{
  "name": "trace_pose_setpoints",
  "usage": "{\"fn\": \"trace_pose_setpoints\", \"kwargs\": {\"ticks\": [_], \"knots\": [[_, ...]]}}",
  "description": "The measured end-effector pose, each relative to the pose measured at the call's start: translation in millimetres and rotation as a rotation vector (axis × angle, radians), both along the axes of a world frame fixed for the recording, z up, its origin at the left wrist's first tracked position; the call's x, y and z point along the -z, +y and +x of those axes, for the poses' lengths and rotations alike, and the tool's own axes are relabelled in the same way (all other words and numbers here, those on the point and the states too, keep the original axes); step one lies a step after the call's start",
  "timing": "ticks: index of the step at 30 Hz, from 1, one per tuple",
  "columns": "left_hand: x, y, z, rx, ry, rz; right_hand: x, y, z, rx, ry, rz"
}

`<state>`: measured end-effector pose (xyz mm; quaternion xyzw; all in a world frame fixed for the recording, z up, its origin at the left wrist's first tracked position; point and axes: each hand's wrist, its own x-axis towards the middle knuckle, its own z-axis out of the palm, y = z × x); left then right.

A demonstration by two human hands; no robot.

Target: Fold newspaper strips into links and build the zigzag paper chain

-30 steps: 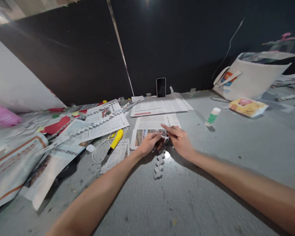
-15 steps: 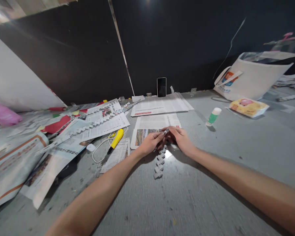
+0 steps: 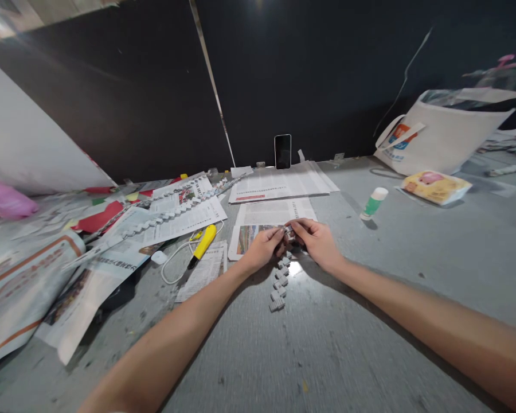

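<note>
Both hands (image 3: 290,244) pinching paper chain (image 3: 279,284)

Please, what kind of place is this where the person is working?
Probably a craft worktable: both hands fold a newspaper paper chain, with newspaper sheets, a glue stick and a yellow utility knife on the grey table.

Paper chain (image 3: 279,281) before hands; phone (image 3: 282,151) behind; glue stick (image 3: 373,203) right.
</note>
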<state>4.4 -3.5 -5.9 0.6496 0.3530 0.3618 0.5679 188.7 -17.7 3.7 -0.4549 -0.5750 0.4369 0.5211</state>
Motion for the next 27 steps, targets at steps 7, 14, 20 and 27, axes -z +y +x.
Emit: {"fn": "trace_pose_setpoints", "kwargs": {"ticks": [7,14,20,27], "knots": [[-2.2,4.6,-1.2,-0.216,0.066,0.097,-5.0,-3.1,-0.8,0.028,-0.066,0.002],[-3.3,3.0,-0.8,-0.253,0.066,0.117,-2.3,-2.3,-1.4,0.016,-0.111,0.003],[-5.5,2.0,-0.9,-0.317,0.004,0.066,-0.7,-1.0,-1.1,-0.002,-0.057,-0.032],[-6.7,2.0,-3.0,-0.412,0.000,0.048,-3.5,-1.5,-1.3,0.034,-0.081,-0.016]]}}
